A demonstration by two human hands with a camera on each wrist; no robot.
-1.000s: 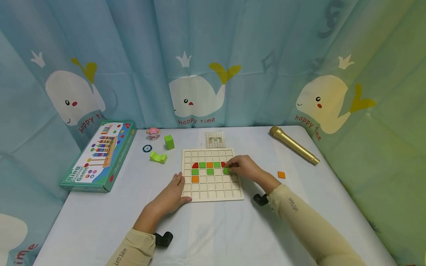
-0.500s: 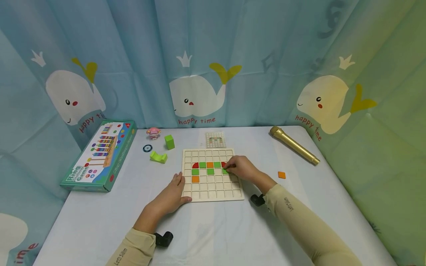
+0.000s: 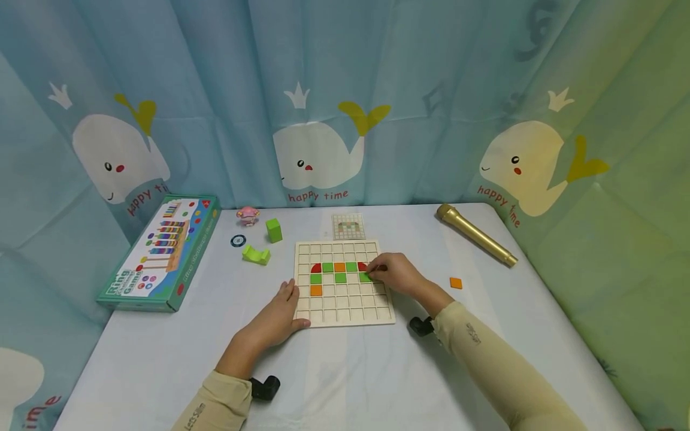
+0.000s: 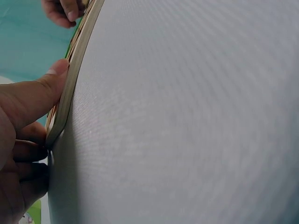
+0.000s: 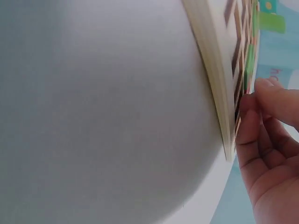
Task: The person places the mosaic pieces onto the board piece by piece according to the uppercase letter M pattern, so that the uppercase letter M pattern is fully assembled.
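Note:
A wooden grid board lies flat on the table, with red, green and orange tiles in its squares. My left hand rests against the board's near left corner. Its thumb touches the near edge and the other fingers lie along the left side. At the board's right side, my right hand pinches a green square tile just below a red corner tile. In the right wrist view the thumb and forefinger meet low over the board, hiding part of the tile.
An orange tile lies right of the board. Behind it are a pattern card and a gold microphone. To the left stand a game box, a pink figurine, a round disc and two green blocks.
The green tile has shifted slightly left and now lies flatter in its square under my right fingertips. My left hand stays in place.

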